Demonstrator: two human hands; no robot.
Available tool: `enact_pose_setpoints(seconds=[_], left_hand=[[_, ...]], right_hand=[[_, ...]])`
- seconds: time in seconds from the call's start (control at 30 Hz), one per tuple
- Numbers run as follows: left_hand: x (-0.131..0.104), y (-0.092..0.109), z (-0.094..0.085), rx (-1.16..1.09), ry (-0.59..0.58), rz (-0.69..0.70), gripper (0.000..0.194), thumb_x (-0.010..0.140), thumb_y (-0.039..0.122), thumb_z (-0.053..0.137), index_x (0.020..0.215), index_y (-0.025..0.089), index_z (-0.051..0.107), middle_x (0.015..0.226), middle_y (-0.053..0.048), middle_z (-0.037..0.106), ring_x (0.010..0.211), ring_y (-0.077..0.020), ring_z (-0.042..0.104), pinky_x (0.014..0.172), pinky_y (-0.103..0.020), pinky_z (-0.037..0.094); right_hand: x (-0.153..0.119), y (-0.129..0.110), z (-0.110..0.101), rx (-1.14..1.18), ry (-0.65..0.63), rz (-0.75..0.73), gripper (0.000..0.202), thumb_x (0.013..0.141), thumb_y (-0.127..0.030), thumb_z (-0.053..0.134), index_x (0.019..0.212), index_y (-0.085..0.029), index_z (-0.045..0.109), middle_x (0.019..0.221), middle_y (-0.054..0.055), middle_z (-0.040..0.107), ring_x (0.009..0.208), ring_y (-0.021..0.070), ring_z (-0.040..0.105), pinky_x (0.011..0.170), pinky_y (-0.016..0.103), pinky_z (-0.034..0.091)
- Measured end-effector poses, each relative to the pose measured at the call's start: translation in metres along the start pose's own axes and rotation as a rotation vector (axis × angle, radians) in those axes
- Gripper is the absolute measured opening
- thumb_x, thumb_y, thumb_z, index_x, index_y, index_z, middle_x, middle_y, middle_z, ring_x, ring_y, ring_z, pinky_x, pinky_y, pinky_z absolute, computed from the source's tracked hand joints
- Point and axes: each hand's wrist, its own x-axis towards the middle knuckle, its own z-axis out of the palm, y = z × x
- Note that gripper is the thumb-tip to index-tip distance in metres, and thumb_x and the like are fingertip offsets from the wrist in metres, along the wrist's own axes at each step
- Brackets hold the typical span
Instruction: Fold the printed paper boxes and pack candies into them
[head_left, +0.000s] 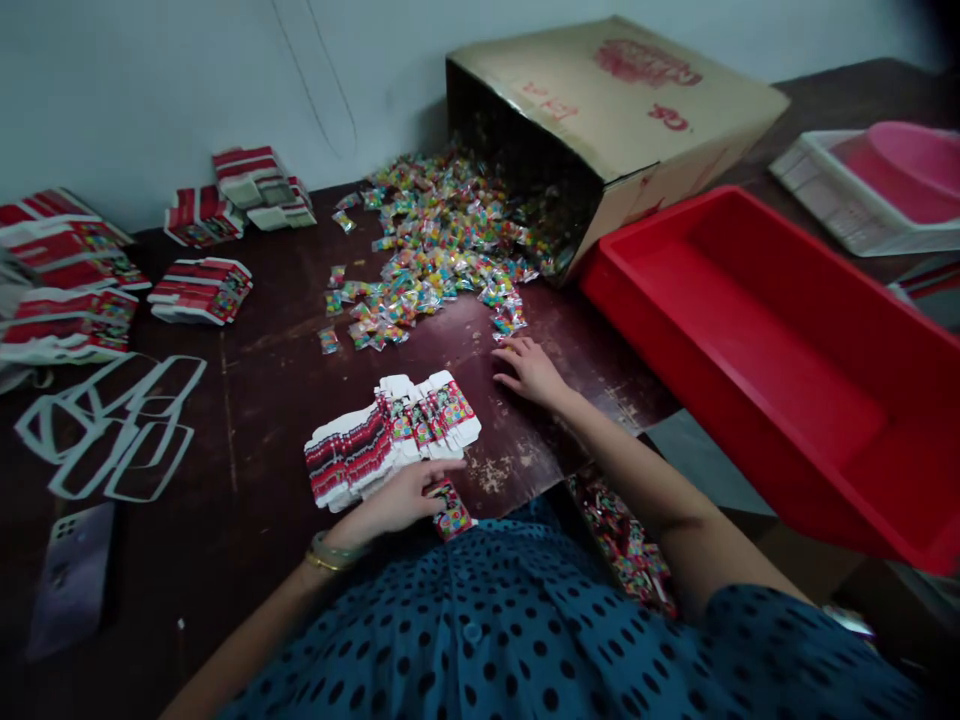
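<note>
My left hand (405, 497) holds a small printed candy box (452, 512) close to my body, its thumb against the box and its index finger stretched out. Just beyond that hand lies a fanned stack of flat candy boxes (352, 455), red and white with colourful prints. My right hand (532, 372) rests low over the table, fingers apart, at the near edge of a heap of small candy packets (442, 260). The packets are clear-wrapped with multicoloured sweets. The undersides of the right fingers are hidden.
A cardboard box (615, 100) lies on its side, packets spilling out. At right stands a red bin (772, 370), with a white basket (825, 200) behind. More carton stacks (202, 290), white looped bands (112, 425) and a phone (73, 580) lie left. Filled boxes (622, 540) sit below the table edge.
</note>
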Motion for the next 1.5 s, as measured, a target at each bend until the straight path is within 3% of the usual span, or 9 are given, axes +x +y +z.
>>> enact_pose_setpoints(seconds=[0.1, 0.2, 0.4, 0.6, 0.83, 1.03, 1.2, 1.4, 1.5], left_hand=[[-0.013, 0.01, -0.024, 0.257, -0.106, -0.082, 0.034, 0.063, 0.015, 0.066, 0.097, 0.017, 0.07, 0.086, -0.002, 0.067, 0.081, -0.0196, 0.059, 0.078, -0.028, 0.044], [-0.015, 0.018, -0.03, 0.121, -0.077, -0.033, 0.026, 0.07, 0.025, 0.067, 0.094, 0.016, 0.065, 0.082, -0.001, 0.065, 0.08, -0.0184, 0.058, 0.075, -0.028, 0.045], [0.02, 0.024, 0.0, -0.56, 0.037, -0.023, 0.054, 0.079, 0.033, 0.064, 0.127, 0.021, 0.044, 0.114, -0.011, 0.062, 0.084, -0.0208, 0.065, 0.071, -0.037, 0.055], [0.041, 0.026, 0.022, -0.587, 0.083, -0.023, 0.048, 0.077, 0.025, 0.064, 0.122, 0.017, 0.047, 0.109, -0.011, 0.062, 0.083, -0.0207, 0.065, 0.06, -0.032, 0.058], [0.046, 0.022, 0.04, -0.418, 0.071, -0.022, 0.048, 0.076, 0.028, 0.064, 0.121, 0.019, 0.051, 0.105, -0.008, 0.061, 0.079, -0.0171, 0.062, 0.055, -0.026, 0.056], [0.04, 0.024, 0.043, -0.297, 0.113, 0.004, 0.055, 0.077, 0.031, 0.064, 0.128, 0.02, 0.048, 0.103, -0.007, 0.06, 0.077, -0.0166, 0.059, 0.054, -0.025, 0.054], [0.04, 0.027, 0.041, -0.384, 0.203, 0.005, 0.057, 0.083, 0.056, 0.053, 0.126, 0.019, 0.05, 0.098, -0.007, 0.062, 0.074, -0.0185, 0.06, 0.055, -0.03, 0.056], [0.047, 0.024, 0.046, -0.565, 0.351, 0.008, 0.062, 0.084, 0.066, 0.04, 0.115, 0.016, 0.058, 0.096, -0.011, 0.068, 0.077, -0.0224, 0.063, 0.052, -0.03, 0.054], [0.049, 0.023, 0.045, -0.59, 0.333, 0.0, 0.06, 0.085, 0.064, 0.041, 0.113, 0.014, 0.06, 0.092, -0.011, 0.069, 0.076, -0.0226, 0.063, 0.05, -0.029, 0.052]], right_hand=[[-0.009, 0.018, 0.009, -0.061, 0.04, -0.004, 0.027, 0.091, -0.025, 0.051, 0.115, -0.018, 0.062, 0.121, 0.013, 0.058, 0.111, 0.0269, 0.047, 0.097, 0.048, 0.041], [-0.051, -0.003, 0.026, -0.042, 0.035, -0.019, 0.032, 0.092, -0.028, 0.049, 0.121, -0.019, 0.058, 0.125, 0.012, 0.056, 0.11, 0.0266, 0.047, 0.096, 0.048, 0.042], [-0.139, -0.061, 0.028, -0.022, -0.134, -0.034, 0.072, 0.08, -0.054, 0.061, 0.139, -0.017, 0.042, 0.136, 0.018, 0.046, 0.122, 0.0331, 0.04, 0.102, 0.056, 0.033], [-0.182, -0.071, 0.022, 0.16, -0.227, -0.097, 0.037, 0.095, -0.026, 0.042, 0.13, -0.022, 0.052, 0.126, 0.012, 0.057, 0.121, 0.0256, 0.044, 0.1, 0.047, 0.041], [-0.116, -0.087, -0.002, 0.682, -0.017, 0.192, 0.017, 0.09, -0.028, 0.054, 0.1, -0.021, 0.066, 0.1, 0.006, 0.066, 0.095, 0.0174, 0.062, 0.087, 0.032, 0.048], [-0.056, -0.067, -0.014, 0.638, 0.035, 0.269, 0.024, 0.083, -0.032, 0.062, 0.102, -0.017, 0.063, 0.086, 0.002, 0.067, 0.076, 0.0146, 0.061, 0.072, 0.026, 0.049], [-0.052, -0.083, 0.0, 0.553, -0.008, -0.012, 0.022, 0.093, -0.028, 0.049, 0.107, -0.022, 0.065, 0.11, 0.007, 0.065, 0.099, 0.0173, 0.058, 0.091, 0.033, 0.045], [-0.064, -0.101, 0.013, 0.399, 0.202, 0.14, 0.022, 0.092, -0.033, 0.051, 0.103, -0.023, 0.067, 0.127, 0.01, 0.05, 0.123, 0.0242, 0.041, 0.106, 0.045, 0.033], [-0.07, -0.099, 0.015, 0.59, 0.21, 0.245, 0.023, 0.092, -0.034, 0.05, 0.105, -0.025, 0.067, 0.137, 0.007, 0.043, 0.122, 0.0238, 0.043, 0.104, 0.044, 0.036]])
